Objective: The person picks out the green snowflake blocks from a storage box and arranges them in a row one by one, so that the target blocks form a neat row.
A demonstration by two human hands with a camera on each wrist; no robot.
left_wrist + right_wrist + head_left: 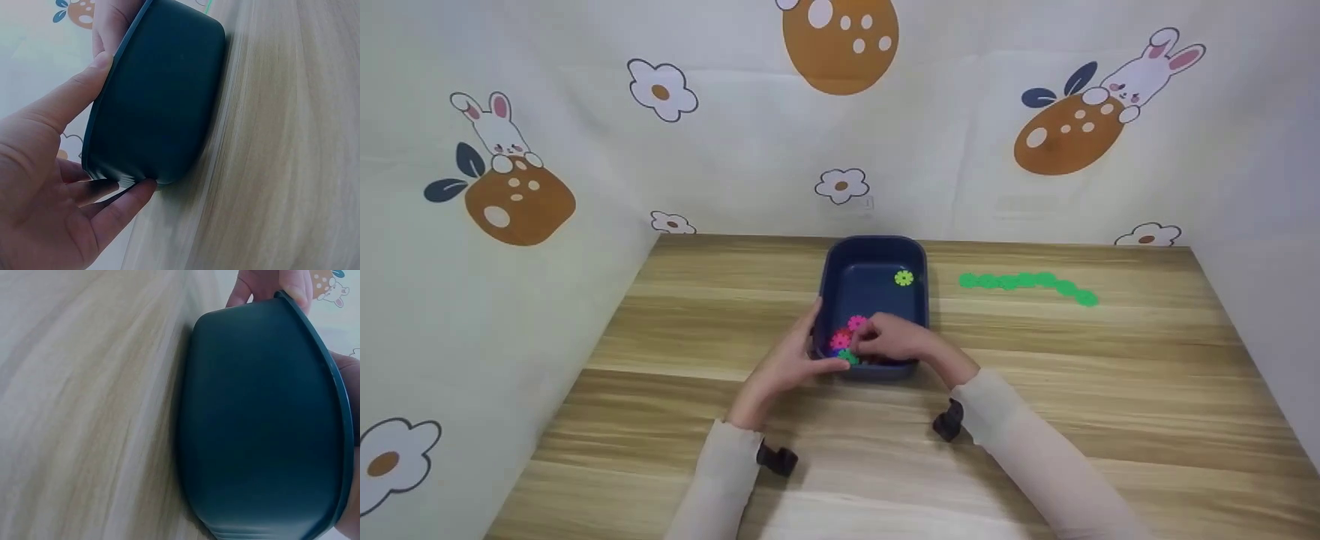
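A dark blue plastic bin [873,289] stands on the table. My left hand [791,358] grips its near left corner, thumb along the near rim and fingers against the left wall; the left wrist view shows the fingers [124,216] on the outside wall. Over the right rim, my right hand [891,337] reaches in with bent fingers among small snowflake-shaped plastic discs. Pink discs [840,341] and a green disc [847,356] lie beside its fingertips in the near left corner. I cannot tell whether it pinches one. In the right wrist view the bin's wall [264,416] hides most of that hand.
A yellow-green disc [904,278] lies toward the bin's far right corner. To the right of the bin, several green discs form a joined chain [1026,280] on the wooden table [1035,420]. A patterned cloth [945,150] hangs behind and at both sides.
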